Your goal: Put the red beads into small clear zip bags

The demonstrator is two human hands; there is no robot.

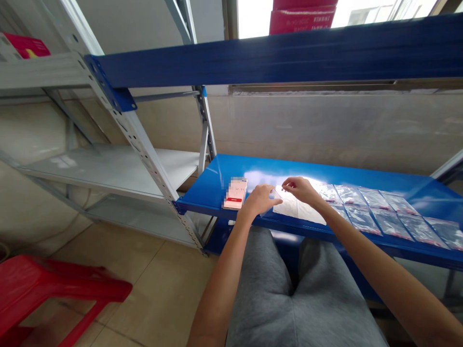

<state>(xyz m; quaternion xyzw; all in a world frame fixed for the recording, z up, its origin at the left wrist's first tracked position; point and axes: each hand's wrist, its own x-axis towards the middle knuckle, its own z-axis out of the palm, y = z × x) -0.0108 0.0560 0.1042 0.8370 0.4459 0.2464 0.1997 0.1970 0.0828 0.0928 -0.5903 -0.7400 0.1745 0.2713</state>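
My left hand [259,198] and my right hand [301,189] meet over the blue shelf [217,185], both with fingers curled in a pinch on a small clear plastic bag [275,194] held between them. Under the hands lies a white sheet [298,208]. To the right, several clear plastic bags [376,207] with small pink pieces lie in rows along the shelf. A phone [236,193] with a lit screen lies flat on the shelf just left of my left hand.
A blue beam [282,55] crosses overhead. Grey metal shelving [108,166] stands to the left, with a slanted upright [144,149]. A red plastic stool [47,289] sits on the tiled floor at lower left. My knees in grey trousers [289,289] are under the shelf.
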